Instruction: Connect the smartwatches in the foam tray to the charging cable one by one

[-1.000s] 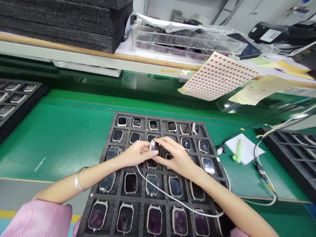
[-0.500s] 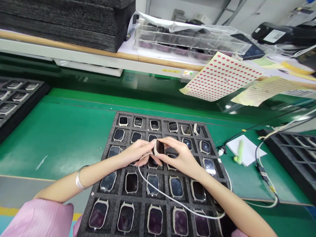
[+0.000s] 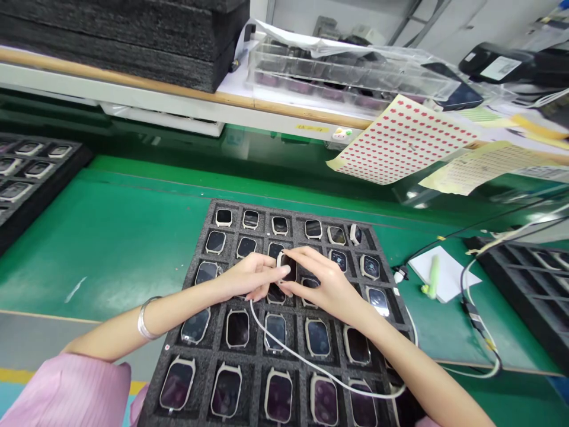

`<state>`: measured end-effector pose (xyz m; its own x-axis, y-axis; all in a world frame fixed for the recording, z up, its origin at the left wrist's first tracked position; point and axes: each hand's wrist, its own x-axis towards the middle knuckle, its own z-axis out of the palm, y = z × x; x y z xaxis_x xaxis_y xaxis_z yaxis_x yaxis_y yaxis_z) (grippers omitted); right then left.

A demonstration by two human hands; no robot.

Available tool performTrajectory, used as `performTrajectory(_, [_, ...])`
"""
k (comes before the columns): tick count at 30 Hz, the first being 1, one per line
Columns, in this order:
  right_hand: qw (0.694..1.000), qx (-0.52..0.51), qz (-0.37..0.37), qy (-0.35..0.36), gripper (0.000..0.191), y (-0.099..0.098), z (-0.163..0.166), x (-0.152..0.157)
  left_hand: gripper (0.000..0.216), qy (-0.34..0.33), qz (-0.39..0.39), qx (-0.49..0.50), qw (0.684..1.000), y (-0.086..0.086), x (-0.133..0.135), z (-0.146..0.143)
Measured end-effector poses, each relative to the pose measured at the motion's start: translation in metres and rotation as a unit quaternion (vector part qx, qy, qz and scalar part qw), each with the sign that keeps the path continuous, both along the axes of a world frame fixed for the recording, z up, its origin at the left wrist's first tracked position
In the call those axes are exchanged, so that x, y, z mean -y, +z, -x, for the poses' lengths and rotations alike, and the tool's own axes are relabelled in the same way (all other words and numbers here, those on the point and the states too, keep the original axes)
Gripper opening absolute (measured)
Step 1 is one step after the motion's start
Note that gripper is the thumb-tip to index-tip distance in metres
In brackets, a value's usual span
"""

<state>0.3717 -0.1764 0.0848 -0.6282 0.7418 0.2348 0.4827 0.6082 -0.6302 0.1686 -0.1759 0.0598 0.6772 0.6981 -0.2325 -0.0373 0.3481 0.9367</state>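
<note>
"Where is the smartwatch [image 3: 291, 261]?"
"Held between both hands, above the foam tray [image 3: 217, 333]; the left hand [image 3: 256, 276] has its thumb against the face; the right hand [image 3: 320, 276] curls around the other side."
"And the white cable [image 3: 284, 346]?"
"It trails from under the left hand; it crosses the tray."

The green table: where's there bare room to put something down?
The biggest bare patch is green tabletop between the left foam tray and the middle foam tray. A thin strip behind the middle tray is mostly bare too. Right of that tray is crowded: white paper, pale green stick, cables. Smartwatches, the left hand and the right hand crowd the tray itself.
</note>
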Motion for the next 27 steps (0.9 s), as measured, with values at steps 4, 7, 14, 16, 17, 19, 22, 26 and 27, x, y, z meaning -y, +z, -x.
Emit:
performTrajectory(4, [1.000,-0.004,-0.024,-0.008,0.040,-0.005,0.003,0.002,0.041,0.026,-0.023,-0.024,0.999,-0.001,0.003,-0.002])
performTrajectory(7, [0.999,-0.013,-0.036,-0.016,0.040,-0.010,0.008,0.005,0.042,0.050,-0.034,-0.024,0.998,-0.005,0.004,-0.004])
performTrajectory(14, [0.996,-0.085,-0.020,-0.023,0.045,-0.012,0.011,0.007,0.037,0.048,-0.015,0.011,0.999,0.006,0.004,-0.002])
performTrajectory(16, [0.995,-0.097,0.004,-0.014,0.047,-0.009,0.010,0.006,0.036,0.038,-0.014,0.020,0.999,0.011,0.004,-0.001])
performTrajectory(17, [0.995,-0.100,0.017,-0.010,0.047,-0.008,0.009,0.005,0.036,0.032,-0.014,0.022,0.999,0.012,0.004,0.000])
performTrajectory(19, [0.994,-0.105,0.038,-0.005,0.046,-0.006,0.007,0.004,0.037,0.023,-0.014,0.028,0.999,0.012,0.004,0.001])
performTrajectory(22, [0.992,-0.111,0.060,-0.011,0.045,-0.005,0.007,0.003,0.037,0.007,-0.002,0.048,0.999,0.008,0.003,0.002])
performTrajectory(26, [0.963,-0.175,0.204,-0.035,0.043,-0.007,0.010,0.004,0.035,-0.024,0.058,0.092,0.994,0.001,0.001,0.001])
performTrajectory(27, [0.945,-0.197,0.257,-0.042,0.042,-0.007,0.011,0.005,0.034,-0.026,0.073,0.100,0.992,-0.001,0.000,0.001])
